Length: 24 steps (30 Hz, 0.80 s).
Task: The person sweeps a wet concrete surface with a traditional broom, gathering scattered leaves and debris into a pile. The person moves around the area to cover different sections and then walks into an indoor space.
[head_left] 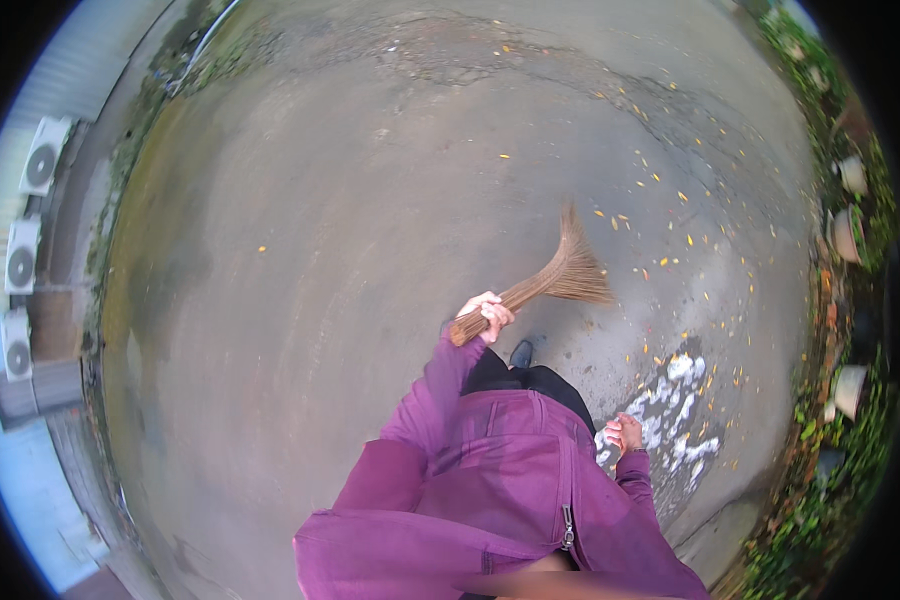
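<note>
Your left hand has its fingers wrapped around the bound, narrow end of a brown stick-fibre broom, with a short stub of the handle poking out behind the fist towards your purple zip-front jacket. From those fingers the broom runs forward and to your right, its long axis slanting across the front of your body, and the bristles fan wide at the far end. That fan points towards the small yellow leaves scattered over the grey, damp-looking pavement, with the nearest of them lying just beyond the bristle tips; whether the tips touch the ground, you cannot tell from this overhead angle. Your right hand is well apart from the broom, low by your right side, its fingers loosely curled; nothing shows in it, but you can't be sure how far they close. In the view it sits beside the broken white patches on the ground. Your dark shoe shows just to the right of the gripping fist.
</note>
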### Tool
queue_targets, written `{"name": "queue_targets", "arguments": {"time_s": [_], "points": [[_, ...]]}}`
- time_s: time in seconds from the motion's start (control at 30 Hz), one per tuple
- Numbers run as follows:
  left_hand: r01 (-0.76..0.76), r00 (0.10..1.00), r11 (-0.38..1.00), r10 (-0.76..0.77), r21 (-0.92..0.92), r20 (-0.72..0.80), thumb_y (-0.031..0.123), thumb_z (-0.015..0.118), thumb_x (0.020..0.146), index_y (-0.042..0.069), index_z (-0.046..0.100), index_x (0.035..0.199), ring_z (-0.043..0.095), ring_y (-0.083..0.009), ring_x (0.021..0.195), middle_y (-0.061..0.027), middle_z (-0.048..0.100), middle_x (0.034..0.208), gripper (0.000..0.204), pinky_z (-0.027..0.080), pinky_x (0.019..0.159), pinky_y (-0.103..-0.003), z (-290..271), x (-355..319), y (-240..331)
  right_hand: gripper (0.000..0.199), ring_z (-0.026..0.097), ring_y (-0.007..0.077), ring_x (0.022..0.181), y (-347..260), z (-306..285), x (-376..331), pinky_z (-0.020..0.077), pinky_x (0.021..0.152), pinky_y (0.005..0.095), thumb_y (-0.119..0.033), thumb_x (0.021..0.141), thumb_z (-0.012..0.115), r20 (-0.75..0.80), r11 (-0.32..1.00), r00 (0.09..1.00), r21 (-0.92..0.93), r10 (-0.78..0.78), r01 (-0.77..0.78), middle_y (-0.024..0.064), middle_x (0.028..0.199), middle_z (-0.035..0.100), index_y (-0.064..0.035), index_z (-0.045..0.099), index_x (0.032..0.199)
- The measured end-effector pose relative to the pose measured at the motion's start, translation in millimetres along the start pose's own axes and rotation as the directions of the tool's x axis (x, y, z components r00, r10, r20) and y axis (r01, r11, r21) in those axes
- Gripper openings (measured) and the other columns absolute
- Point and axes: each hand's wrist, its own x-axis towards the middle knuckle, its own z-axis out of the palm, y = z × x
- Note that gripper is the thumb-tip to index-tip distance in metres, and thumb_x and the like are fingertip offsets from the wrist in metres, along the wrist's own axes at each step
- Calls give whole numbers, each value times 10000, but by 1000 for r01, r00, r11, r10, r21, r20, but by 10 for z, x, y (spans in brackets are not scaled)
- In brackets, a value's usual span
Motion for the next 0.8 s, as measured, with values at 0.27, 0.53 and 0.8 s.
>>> {"name": "queue_targets", "arguments": {"time_s": [0.27,0.53,0.8], "points": [[-506,843,859,512,-81,161,17,493,743,-19,401,884,435,-68,467,-21,408,620,172,429,424,-195,59,-1638,493,356,594,231,745,-662,658,457,481,597,315,-268,850,460,171,996,984,-68,-43,55,143,935,586,-82,442,1153],[-784,5,26,999,620,-35,84,542,671,93,420,610,411,-126,396,-4,415,484,136,390,404,-256,72,-3736,1783,214,584,220,726,67,1208,1250,471,580,333,-215,838,407,322,948,945,-315,64,43,133,847,590,-38,489,926],[-572,-164,243,902,783,-400,160,527,659,73,507,590,509,-215,438,-62,498,503,112,423,403,-360,533,-5798,4033,275,610,205,700,-2744,3782,-454,511,594,304,-185,854,457,197,904,977,-427,87,6,127,863,605,-49,486,1091]]}}
